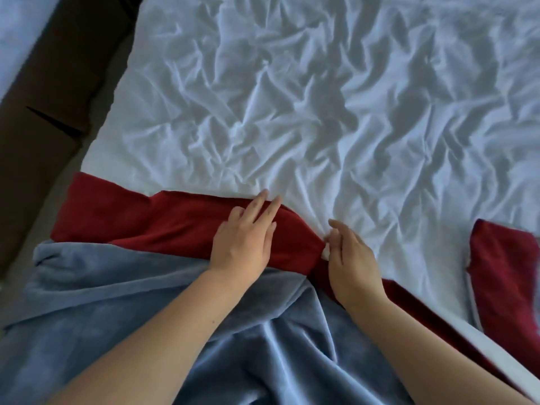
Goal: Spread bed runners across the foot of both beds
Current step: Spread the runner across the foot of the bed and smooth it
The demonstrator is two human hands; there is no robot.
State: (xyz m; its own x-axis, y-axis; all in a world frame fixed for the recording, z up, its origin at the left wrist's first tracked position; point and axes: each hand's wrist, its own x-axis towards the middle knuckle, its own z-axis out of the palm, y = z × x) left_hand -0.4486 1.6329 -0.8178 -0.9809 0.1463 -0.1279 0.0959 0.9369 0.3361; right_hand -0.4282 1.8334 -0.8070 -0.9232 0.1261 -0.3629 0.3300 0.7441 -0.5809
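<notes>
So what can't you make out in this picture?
Head view:
- Red runner: near edge hidden under the blue-grey cloth.
- Red cloth at right: cut off by the frame edge.
- Other bed: only a corner shows, top left.
- Right hand: whether it pinches the runner is unclear; its own fingers hide the grip.

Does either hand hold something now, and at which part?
The right hand seems to pinch the runner at its bunched far edge. The left hand only presses flat on the runner and holds nothing.
</notes>
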